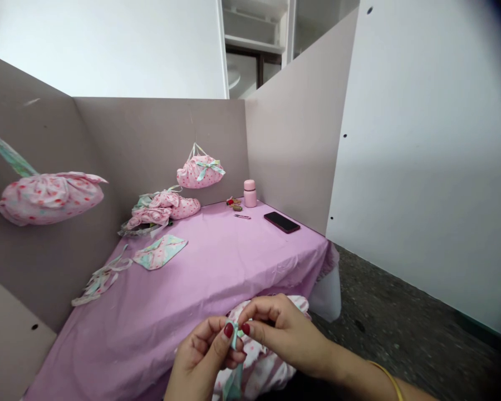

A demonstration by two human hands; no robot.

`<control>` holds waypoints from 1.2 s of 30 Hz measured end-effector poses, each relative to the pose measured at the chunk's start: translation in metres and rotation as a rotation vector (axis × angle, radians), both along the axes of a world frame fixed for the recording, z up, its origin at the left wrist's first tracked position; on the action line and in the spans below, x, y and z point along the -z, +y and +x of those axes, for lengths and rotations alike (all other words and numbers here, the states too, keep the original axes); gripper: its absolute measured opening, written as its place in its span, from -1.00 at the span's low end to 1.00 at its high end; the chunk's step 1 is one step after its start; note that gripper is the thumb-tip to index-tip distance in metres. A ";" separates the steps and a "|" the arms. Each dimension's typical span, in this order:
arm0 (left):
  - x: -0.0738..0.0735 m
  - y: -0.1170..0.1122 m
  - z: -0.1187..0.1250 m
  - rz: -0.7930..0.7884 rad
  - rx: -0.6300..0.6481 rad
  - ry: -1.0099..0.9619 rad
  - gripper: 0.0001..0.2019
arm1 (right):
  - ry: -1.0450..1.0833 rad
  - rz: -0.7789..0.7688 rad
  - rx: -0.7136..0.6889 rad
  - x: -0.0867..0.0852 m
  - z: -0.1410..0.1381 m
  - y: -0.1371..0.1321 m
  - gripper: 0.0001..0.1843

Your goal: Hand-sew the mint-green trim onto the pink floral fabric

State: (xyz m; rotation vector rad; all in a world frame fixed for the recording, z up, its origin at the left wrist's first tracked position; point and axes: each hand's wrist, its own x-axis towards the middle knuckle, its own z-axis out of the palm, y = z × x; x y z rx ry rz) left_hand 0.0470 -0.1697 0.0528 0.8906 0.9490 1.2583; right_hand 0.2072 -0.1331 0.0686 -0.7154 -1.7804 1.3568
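My left hand pinches a narrow mint-green fabric strip between thumb and fingers at the front of the table. Close against it, my right hand has its thumb and forefinger pressed together at the strip's upper end; whether a needle or thread is between them is too small to see. Pink and white printed fabric lies bunched beneath both hands, partly covered by them. A wider mint-green tail hangs below my left hand.
Pink fabric pouches hang at the left and back. On the purple cloth are a fabric pile, a folded patterned piece, fabric strips, a thread spool, small snips, a pink bottle and a phone. Partitions surround the table.
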 end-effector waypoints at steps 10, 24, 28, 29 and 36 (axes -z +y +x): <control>-0.004 -0.002 0.003 -0.074 0.087 -0.046 -0.77 | 0.074 -0.142 -0.177 0.008 0.006 0.010 -0.66; -0.001 -0.001 0.004 -0.026 -0.051 0.063 -0.75 | -0.078 0.052 -0.103 0.003 0.010 0.005 -0.73; -0.001 -0.001 0.003 -0.025 -0.037 0.064 -0.74 | -0.099 0.075 -0.080 0.002 0.011 0.005 -0.74; -0.001 -0.002 0.003 -0.021 -0.042 0.066 -0.74 | -0.109 0.077 -0.076 0.002 0.011 0.005 -0.75; 0.000 -0.001 0.003 -0.016 -0.061 0.069 -0.75 | -0.153 0.124 -0.040 -0.001 0.010 0.006 -0.78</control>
